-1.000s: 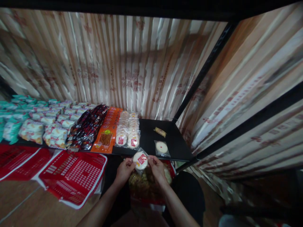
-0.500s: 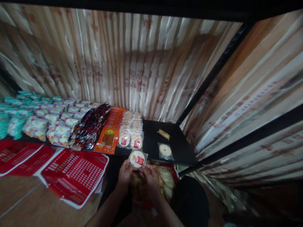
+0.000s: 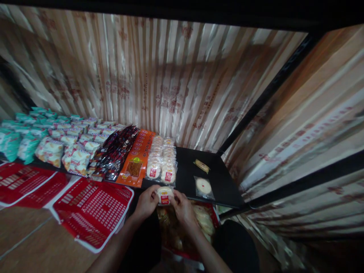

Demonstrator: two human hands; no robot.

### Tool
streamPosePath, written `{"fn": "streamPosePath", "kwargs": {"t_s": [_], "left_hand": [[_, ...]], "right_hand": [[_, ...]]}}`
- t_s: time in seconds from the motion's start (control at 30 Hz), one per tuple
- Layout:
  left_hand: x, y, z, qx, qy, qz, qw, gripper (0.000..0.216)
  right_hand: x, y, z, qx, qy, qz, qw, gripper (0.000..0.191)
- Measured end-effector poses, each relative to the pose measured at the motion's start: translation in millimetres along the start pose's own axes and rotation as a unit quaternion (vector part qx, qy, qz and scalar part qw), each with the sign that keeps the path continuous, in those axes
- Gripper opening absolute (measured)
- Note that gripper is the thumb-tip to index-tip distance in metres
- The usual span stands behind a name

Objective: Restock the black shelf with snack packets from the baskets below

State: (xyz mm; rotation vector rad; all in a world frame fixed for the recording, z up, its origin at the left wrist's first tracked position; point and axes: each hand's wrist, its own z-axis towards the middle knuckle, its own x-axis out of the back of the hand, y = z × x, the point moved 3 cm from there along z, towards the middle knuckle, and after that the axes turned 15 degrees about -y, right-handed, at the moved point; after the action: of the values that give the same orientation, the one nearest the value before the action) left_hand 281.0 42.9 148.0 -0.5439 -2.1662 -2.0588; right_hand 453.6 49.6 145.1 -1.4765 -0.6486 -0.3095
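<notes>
Between my two hands is a round white cracker in clear wrapping with a red label, a packaged rice cracker (image 3: pixel 165 196). My left hand (image 3: pixel 148 203) pinches its left edge, and my right hand (image 3: pixel 182 204) grips the right edge. The packet is just in front of the shelf's front edge, tilted. Right behind it on the black shelf (image 3: pixel 184 172) stand two rows of similar wrapped rice crackers (image 3: pixel 161 159). Farther right lie a single flat round cracker packet (image 3: pixel 203 187) and a small yellowish wrapped bar (image 3: pixel 201 165).
Left along the shelf are an orange snack bag (image 3: pixel 133 163), dark shiny packets (image 3: pixel 113 155), white snack bags (image 3: pixel 75 153) and teal bags (image 3: pixel 28 144). Red baskets (image 3: pixel 93 212) sit below. A container of wrapped food (image 3: pixel 203 220) is under my hands. A black post (image 3: pixel 264 91) rises at right.
Both hands have turned the rice cracker packet, which now looks flatter and more edge-on. The view has shifted slightly, so the shelf goods appear farther right.
</notes>
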Motion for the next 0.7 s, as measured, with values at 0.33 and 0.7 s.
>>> {"fn": "streamPosePath", "kwargs": {"t_s": [0.33,0.7], "left_hand": [[1.1,-14.9,13.7,-0.042,0.166,-0.009,0.985,0.055],[0.5,-32.1,30.4,-0.057,0.226,0.145,0.962,0.053]], "right_hand": [[-33.5,-26.8,52.5,0.016,0.005,0.101,0.995,0.029],[-51.0,-25.3,62.1,0.070,0.057,-0.002,0.996,0.037]]}}
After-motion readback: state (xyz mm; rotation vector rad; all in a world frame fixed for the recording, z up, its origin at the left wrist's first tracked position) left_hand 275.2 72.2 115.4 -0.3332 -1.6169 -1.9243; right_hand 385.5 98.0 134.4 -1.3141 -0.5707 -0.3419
